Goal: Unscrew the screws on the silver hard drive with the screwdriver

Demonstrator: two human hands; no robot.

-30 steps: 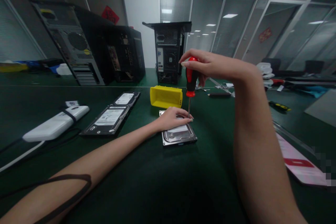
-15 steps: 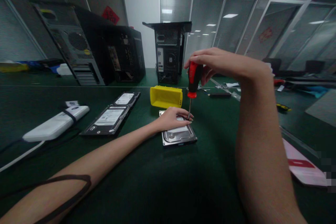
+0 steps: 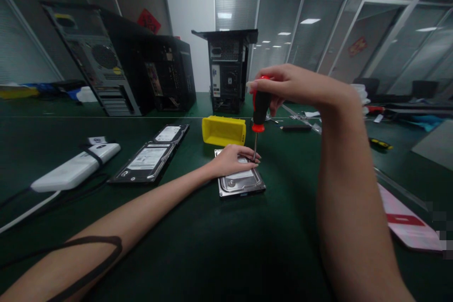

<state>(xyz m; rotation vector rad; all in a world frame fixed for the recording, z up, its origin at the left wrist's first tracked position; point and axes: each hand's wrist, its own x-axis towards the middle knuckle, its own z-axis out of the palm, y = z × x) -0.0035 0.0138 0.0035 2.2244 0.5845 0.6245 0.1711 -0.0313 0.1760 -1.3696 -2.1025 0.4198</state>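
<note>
A silver hard drive [image 3: 244, 183] lies flat on the green table in front of me. My left hand [image 3: 231, 160] grips it from the left, palm over its upper part, with thumb and fingertips around the tip of a screwdriver. My right hand [image 3: 279, 86] is wrapped over the top of this screwdriver [image 3: 261, 109], which has a red and black handle. Its thin shaft runs almost straight down to the drive's right side. The tip is partly hidden by my left fingertips, so the screw under it cannot be made out.
Behind the drive, a yellow bin [image 3: 223, 132] lies on its side. Two more hard drives [image 3: 148, 156] and a white power strip [image 3: 76, 167] are to the left. Computer cases [image 3: 230, 68] stand at the back. A black pen-like tool [image 3: 296, 128] and a pink-and-white card [image 3: 410, 222] lie right.
The screwdriver handle has turned within my right hand, whose fingers have shifted around its top. My right forearm has moved slightly left. My left hand and the hard drive have stayed in place.
</note>
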